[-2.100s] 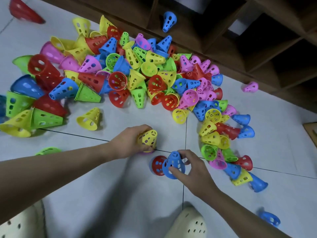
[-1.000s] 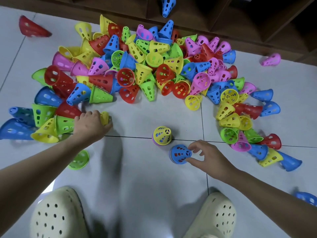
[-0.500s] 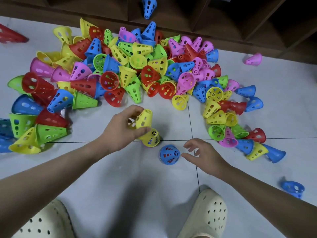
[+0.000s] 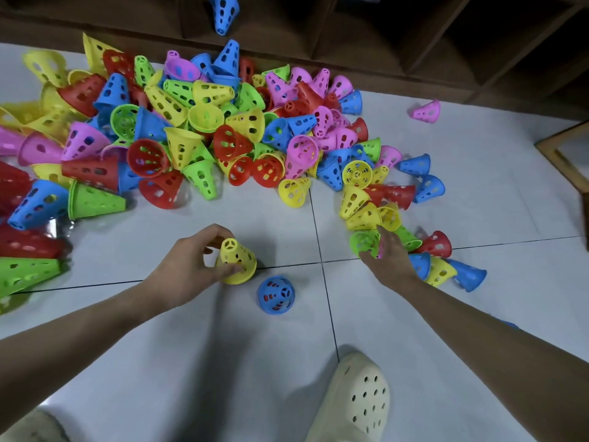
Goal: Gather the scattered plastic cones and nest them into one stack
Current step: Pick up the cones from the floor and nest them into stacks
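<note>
yellow stack [image 4: 236, 262] stands on the floor, pinched in my left hand [image 4: 188, 269]; my right hand [image 4: 387, 255], fingers spread, touches a green cone [image 4: 363, 242]. a careless sweep could scatter its neighbours.

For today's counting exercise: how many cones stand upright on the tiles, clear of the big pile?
2. The yellow cone, gripped by the left hand, and the blue cone on the tiles right of it. Others may be nested underneath, hidden.
</note>
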`<state>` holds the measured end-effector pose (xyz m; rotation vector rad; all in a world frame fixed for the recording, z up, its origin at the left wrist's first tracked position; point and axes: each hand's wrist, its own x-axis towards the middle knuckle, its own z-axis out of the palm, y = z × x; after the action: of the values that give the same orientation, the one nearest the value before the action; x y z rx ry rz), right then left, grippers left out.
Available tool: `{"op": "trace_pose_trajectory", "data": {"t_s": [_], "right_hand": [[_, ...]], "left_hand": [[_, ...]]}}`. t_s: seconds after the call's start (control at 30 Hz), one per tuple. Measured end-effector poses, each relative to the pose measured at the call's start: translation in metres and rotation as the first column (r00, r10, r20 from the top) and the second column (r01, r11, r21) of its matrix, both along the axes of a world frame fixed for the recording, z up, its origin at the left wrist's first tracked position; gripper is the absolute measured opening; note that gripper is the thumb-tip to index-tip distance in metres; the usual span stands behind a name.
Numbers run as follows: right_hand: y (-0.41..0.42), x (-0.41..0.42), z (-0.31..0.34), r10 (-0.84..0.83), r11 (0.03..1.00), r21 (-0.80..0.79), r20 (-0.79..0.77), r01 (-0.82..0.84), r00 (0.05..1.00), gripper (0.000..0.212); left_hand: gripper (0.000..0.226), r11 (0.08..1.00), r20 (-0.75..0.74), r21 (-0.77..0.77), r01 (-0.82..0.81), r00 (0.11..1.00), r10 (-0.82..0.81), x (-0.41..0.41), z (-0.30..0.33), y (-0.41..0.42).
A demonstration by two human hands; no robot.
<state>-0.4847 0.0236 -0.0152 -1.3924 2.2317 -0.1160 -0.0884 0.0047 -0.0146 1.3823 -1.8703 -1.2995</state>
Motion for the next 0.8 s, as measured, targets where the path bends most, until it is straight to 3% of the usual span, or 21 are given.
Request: {"op": "trace_pose_trajectory", "data": {"t_s": [0.13,0.53,0.7,0.8], "right_hand": [[-0.011,-0.002,-0.007,0.069,0.989,0.129,0.006,-0.069,0.998,0.077],[0.012,0.023,-0.018,0.064,0.998,-0.003,0.030,-0.064,0.997,0.027],[0.022,0.032,-0.026,-0.067,0.996,0.081,0.229,0.050,0.971,0.045],[0.026,0.039,-0.025,-0.035,0.978,0.207,0.253,-0.019,0.967,0.061]], "left_hand": [[0.036,1.000,0.024,-0.001,0.021,0.999,-0.021,-0.001,-0.002,-0.001],[0.035,0.999,0.066,0.007,0.048,0.997,-0.049,0.000,-0.012,0.004],[0.032,0.999,0.083,0.021,0.040,0.996,-0.041,0.003,-0.018,0.009],[0.033,0.999,0.096,0.036,0.029,0.995,-0.032,0.007,-0.022,0.013]]}}
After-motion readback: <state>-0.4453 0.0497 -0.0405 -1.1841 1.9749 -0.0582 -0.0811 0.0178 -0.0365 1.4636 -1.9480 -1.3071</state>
